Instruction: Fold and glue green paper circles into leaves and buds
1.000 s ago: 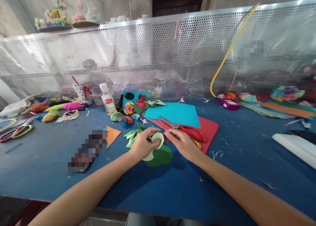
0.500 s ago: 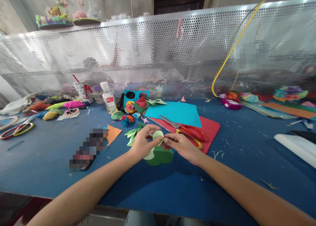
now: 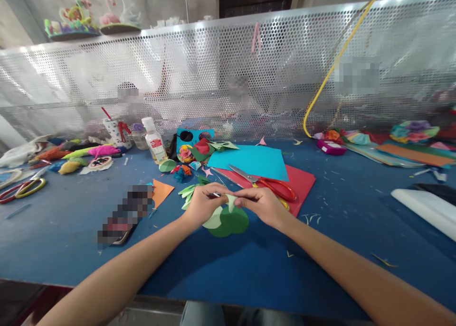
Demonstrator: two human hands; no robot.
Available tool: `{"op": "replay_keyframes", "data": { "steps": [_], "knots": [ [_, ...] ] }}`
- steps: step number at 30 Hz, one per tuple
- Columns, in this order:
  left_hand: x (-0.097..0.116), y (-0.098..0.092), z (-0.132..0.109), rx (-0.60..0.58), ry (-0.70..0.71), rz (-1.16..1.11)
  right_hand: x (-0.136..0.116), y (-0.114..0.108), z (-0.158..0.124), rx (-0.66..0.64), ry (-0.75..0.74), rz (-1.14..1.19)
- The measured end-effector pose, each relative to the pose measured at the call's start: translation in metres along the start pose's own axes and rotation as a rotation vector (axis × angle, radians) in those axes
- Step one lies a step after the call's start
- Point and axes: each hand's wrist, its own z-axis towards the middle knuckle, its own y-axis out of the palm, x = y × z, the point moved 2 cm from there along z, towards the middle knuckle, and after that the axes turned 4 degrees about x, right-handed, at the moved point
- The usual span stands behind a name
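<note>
Blue bench (image 3: 249, 278), white-flecked; perforated metal screen (image 3: 213, 74) along its far edge, grey wall (image 3: 164, 3) beyond; mid-bench, L. hand (image 3: 202, 205) & R. hand (image 3: 265, 206) — thumbs & fingers of both pinched on pale-green paper (image 3: 231, 202); dk-green paper (image 3: 231, 224) just toward near edge; scissors (image 3: 253, 178) toward far edge, across red sheet (image 3: 303, 181) & cyan sheet (image 3: 254, 157).

Pale paper (image 3: 231, 202) is partly hidden between left hand (image 3: 201, 207) and right hand (image 3: 264, 206); the phone (image 3: 124, 214) left of them is blurred.
</note>
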Motion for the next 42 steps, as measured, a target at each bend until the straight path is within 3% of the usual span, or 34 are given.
{"op": "replay_keyframes", "data": {
  "steps": [14,31,42],
  "knots": [
    [0.002,0.0029,0.0007,-0.093,-0.015,0.029,-0.0005,-0.0045,0.0013,0.049,-0.026,-0.128],
    [0.0058,0.001,-0.0013,-0.029,0.158,0.295,-0.0001,-0.0022,-0.0016,0.057,-0.089,-0.274],
    [0.0065,-0.0012,-0.0005,-0.022,0.128,0.262,-0.002,-0.0011,-0.0018,0.027,-0.084,-0.232]
  ]
}}
